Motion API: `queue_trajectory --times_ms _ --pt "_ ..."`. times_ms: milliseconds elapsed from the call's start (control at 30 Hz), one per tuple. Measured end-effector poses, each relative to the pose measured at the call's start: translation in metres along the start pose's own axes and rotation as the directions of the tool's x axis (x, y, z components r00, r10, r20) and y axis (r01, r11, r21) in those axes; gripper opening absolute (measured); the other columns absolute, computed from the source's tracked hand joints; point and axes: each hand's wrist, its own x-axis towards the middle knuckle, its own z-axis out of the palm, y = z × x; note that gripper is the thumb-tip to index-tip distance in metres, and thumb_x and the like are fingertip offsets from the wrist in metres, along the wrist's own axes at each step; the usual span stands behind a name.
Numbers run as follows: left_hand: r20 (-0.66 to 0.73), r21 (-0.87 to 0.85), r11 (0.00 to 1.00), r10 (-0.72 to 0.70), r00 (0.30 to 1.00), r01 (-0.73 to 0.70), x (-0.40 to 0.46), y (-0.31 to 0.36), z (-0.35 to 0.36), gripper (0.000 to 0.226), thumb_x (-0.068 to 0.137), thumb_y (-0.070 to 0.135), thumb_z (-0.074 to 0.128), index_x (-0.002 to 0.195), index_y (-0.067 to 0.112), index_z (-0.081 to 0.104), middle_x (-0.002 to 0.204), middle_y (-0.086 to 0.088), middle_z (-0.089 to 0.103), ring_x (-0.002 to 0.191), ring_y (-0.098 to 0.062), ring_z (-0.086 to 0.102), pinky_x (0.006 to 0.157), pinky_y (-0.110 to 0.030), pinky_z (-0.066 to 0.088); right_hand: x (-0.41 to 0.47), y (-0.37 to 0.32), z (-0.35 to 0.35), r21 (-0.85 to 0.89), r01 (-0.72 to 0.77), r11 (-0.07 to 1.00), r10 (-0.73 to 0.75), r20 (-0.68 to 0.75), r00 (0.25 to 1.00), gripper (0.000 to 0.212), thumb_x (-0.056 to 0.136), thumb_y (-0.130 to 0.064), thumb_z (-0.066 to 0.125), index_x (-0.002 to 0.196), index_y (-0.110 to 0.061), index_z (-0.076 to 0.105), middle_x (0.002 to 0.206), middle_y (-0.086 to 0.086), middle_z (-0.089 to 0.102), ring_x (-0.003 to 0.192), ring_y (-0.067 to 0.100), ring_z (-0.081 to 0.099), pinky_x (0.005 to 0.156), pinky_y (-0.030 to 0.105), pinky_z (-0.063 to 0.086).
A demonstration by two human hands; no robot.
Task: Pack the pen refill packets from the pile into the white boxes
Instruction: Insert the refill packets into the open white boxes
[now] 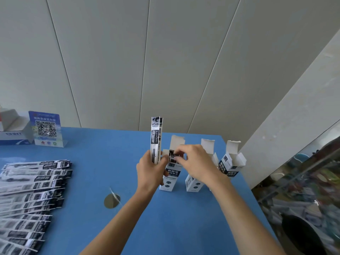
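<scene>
the left hand (pixel 150 170) grips a few pen refill packets (pixel 156 139) upright, just beside the nearest white box (pixel 172 178). the right hand (pixel 195 162) curls its fingertips over that box's open top, pinching the dark packet ends (pixel 173 157) sticking out of it. two more open boxes (pixel 232 165) stand to the right (flaps up). the pile (pixel 30 196) lies fanned on the blue table (pixel 174 221), far left.

Packet pile (pixel 31 196) lies well left of the left hand (pixel 150 170). Three boxes (pixel 172 173) stand in a row: one between both hands, two beyond the right hand (pixel 195 162).
</scene>
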Motion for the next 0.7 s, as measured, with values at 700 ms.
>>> queue_trajectory --times_ms 700 --pt "0.005 0.014 1.000 0.016 1.000 -0.016 -0.001 0.000 0.000 0.018 0.090 0.016 0.063 0.094 -0.001 0.057 0.073 -0.027 0.065 0.030 -0.005 0.047 0.032 -0.020 0.036 0.002 -0.007 -0.009 -0.236 0.038 0.971 -0.026 0.052 0.998 0.014 0.088 -0.028 0.064 0.092 -0.018 0.056 0.095 -0.001 0.060 0.084 0.022 0.055 0.065 0.031 0.042"
